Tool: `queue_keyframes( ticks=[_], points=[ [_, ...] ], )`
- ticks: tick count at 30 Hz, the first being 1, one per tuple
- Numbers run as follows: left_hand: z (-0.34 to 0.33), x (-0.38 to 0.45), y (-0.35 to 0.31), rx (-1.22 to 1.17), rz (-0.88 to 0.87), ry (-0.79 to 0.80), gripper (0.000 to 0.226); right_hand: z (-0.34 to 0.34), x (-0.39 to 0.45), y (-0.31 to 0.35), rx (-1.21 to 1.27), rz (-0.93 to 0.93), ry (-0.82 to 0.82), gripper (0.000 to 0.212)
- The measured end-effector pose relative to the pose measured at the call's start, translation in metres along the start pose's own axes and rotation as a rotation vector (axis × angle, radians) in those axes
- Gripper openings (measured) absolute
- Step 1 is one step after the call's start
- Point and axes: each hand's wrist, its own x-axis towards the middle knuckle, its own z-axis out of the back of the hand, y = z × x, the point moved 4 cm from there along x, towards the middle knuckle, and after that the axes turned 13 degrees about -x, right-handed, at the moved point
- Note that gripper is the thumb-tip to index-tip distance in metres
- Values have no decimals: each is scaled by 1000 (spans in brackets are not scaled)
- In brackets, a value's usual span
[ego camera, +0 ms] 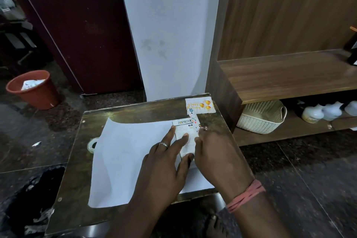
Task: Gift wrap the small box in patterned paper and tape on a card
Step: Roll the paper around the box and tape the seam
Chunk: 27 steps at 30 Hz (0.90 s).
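Keep left hand (164, 162) flat on box (186, 137), fingers straight; draw paper (123, 160) edge up snugly with right hand (214, 152), whose grip can't be told.

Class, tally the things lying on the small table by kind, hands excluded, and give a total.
Sheet of wrapping paper: 1
Small box: 1
Birthday card: 1
Tape roll: 1
Total: 4

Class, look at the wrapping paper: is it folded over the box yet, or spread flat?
Mostly spread flat: the wrapping paper lies white side up; the box top shows uncovered.
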Motion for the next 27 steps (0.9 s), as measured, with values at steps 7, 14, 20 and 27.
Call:
queue_keyframes(
  ticks=[7,14,20,27],
  points=[
    [1,1,3,-45,32,20,51,-10,8,-29,340,25,117,28],
    [-2,1,9,-241,76,49,49,-30,11,-55,1171,-161,301,36],
    [-4,0,8,-378,85,69,47,-34,10,-48,1221,-217,312,38],
    [-2,-2,7,-386,91,68,43,-36,5,-26,731,-109,-21,36]
  ],
)
